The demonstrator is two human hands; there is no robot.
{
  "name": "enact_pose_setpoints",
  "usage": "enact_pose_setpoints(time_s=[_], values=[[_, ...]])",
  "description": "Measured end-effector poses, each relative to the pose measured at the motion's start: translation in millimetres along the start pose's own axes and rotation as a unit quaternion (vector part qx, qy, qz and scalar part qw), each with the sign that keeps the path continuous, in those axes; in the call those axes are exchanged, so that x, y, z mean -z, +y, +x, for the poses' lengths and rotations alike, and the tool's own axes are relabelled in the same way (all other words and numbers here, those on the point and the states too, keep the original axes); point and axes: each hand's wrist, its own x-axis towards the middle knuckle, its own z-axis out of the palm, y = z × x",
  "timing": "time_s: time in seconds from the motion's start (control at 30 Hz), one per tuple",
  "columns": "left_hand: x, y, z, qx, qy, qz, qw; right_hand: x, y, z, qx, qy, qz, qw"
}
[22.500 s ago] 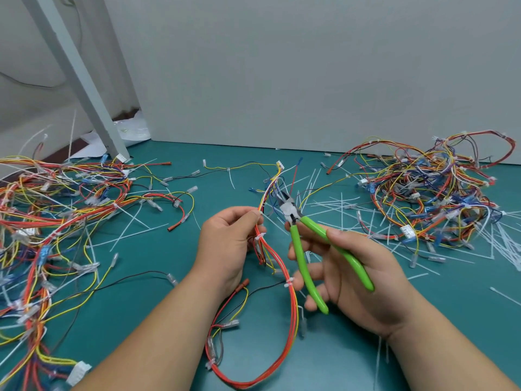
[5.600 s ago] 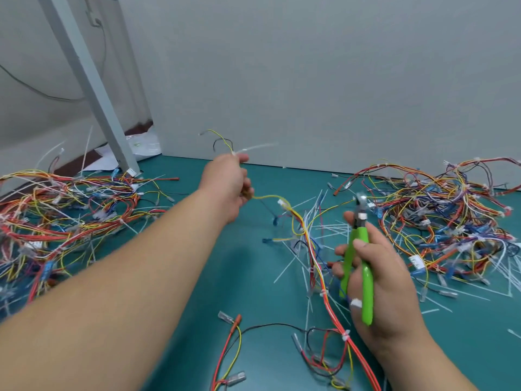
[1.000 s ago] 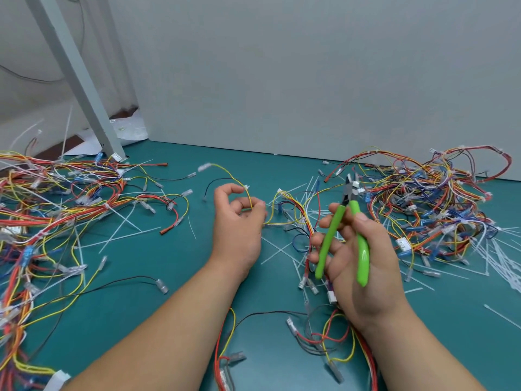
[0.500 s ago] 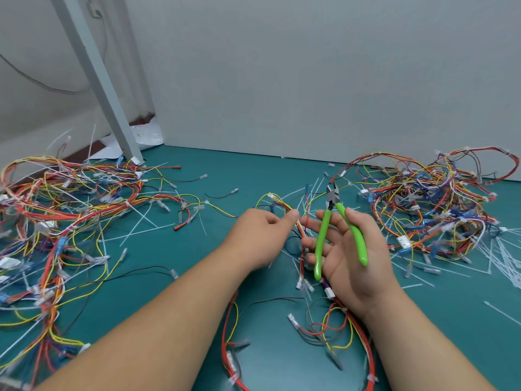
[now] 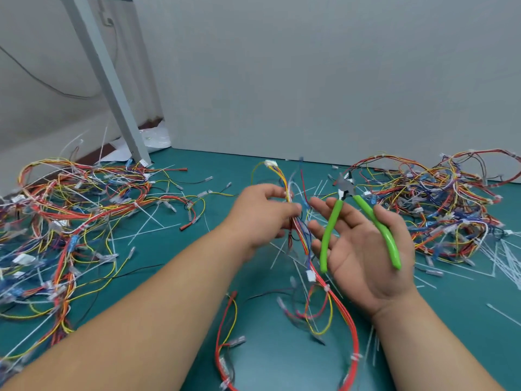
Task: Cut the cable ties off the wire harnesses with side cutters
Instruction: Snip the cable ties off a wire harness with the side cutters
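**Above mid-desk, pinching a harness and cradling side cutters**

Above the middle of the teal desk (image 5: pixel 465 311), pinches a wire harness (image 5: pixel 354 340) between the thumb and curled fingers of the left hand (image 5: pixel 262 215), all smeared by motion blur; holds its upper end raised toward the far edge, topped by a white connector (image 5: pixel 271 163); lets its red loop trail on the surface toward the near edge, bound by a white cable tie (image 5: pixel 327 288) just beside the heel of the right hand (image 5: pixel 363 249); carries the side cutters (image 5: pixel 347 191) on that upturned palm, fingers straight and spread, pinching nothing; rests one green handle across the fingers and the other along the thumb, handles splayed apart, nose aimed at the far edge, near the raised wires but apart from them; cannot tell whether the blades meet. Has a tangled heap of harnesses (image 5: pixel 70 198) along the left edge and a second heap (image 5: pixel 439 198) toward the far right corner; shows cut tie strips (image 5: pixel 501 258) strewn by the right edge and between the heaps; has a grey post (image 5: pixel 112 88) standing tilted near the far left corner.
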Motion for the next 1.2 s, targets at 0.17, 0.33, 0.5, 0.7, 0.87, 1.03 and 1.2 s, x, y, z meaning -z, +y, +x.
enact_pose_setpoints(time_s=[0.17, 0.33, 0.5, 0.7, 0.87, 1.03, 1.2], values=[[25.9, 46.8, 4.5, -0.075, 0.002, -0.026, 0.997, 0.9, 1.2, 2.7, 0.0, 0.056, -0.001, 0.998], [48.2, 85.9, 12.4, -0.118, 0.011, -0.055, 0.991, 1.0, 6.0, 3.7, -0.037, 0.05, -0.019, 0.998], [64.9, 101.3, 22.4, -0.123, 0.031, -0.124, 0.984, -0.6, 7.3, 1.6, -0.076, 0.036, -0.036, 0.996], [72.1, 106.8, 34.4, -0.123, 0.09, -0.296, 0.943, -4.6, 7.2, 0.7, -0.121, -0.008, -0.035, 0.992], [71.2, 109.2, 42.7, -0.1, 0.103, -0.37, 0.918, -4.3, 6.7, -0.1, -0.138, -0.025, -0.018, 0.99], [65.5, 104.7, 43.7, -0.082, 0.112, -0.41, 0.902, -1.3, 4.1, 0.2, -0.111, -0.022, 0.037, 0.993], [59.6, 98.1, 41.3, -0.067, 0.113, -0.429, 0.894, 0.0, 2.4, -0.4, -0.114, -0.029, 0.075, 0.99]])
